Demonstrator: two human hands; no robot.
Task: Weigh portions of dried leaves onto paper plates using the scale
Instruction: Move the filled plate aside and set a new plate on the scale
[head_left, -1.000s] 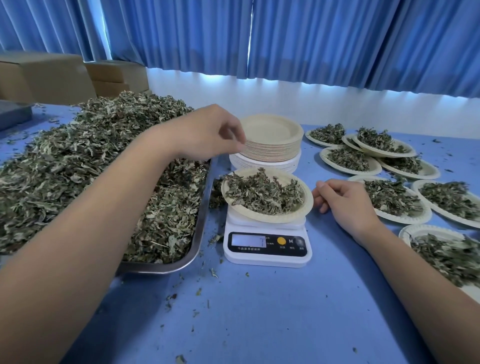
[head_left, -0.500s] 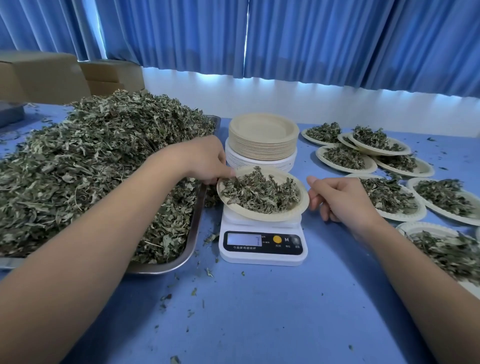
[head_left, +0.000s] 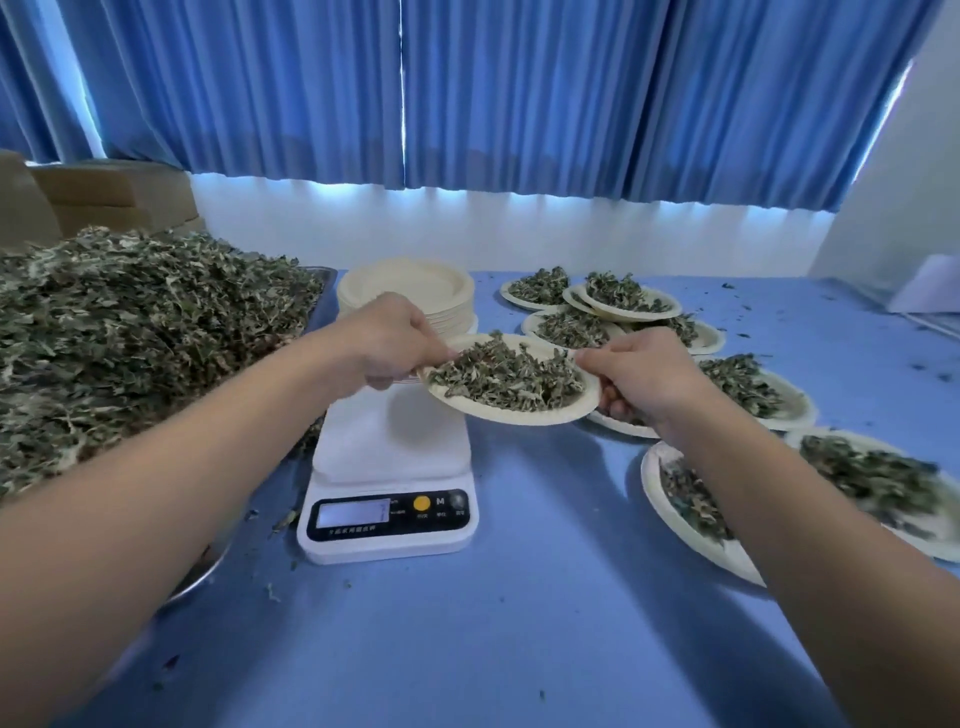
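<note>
Hanging between two hands, the round cream paper plate (head_left: 519, 417) with its heap of dried grey-green leaves (head_left: 511, 376) is held clear of the white digital kitchen scale (head_left: 389, 488). It sits about level above the scale's far right corner and the table just right of it. The plate is probably very light and thin, likely to buckle if pinched at one spot. The leaves lie loose, so a tilt or jolt could slide them off. Opposite edges look the sensible hold, with fingers under the rim for support.

That is roughly the grip here. The left hand (head_left: 392, 345) pinches the left rim, knuckles up, with its fingers curled down onto the edge. The right hand (head_left: 641, 382) clamps the right rim, thumb on top and fingertips showing beneath. Both bare forearms reach in from the near corners, nearly straight.

Beyond the scale stands a stack of empty cream paper plates (head_left: 415, 283). To the left, a metal tray (head_left: 324, 273) is piled high with more leaves. To the right, filled paper plates (head_left: 802, 410) crowd the blue table (head_left: 519, 623) — one lies just under the right hand.
</note>
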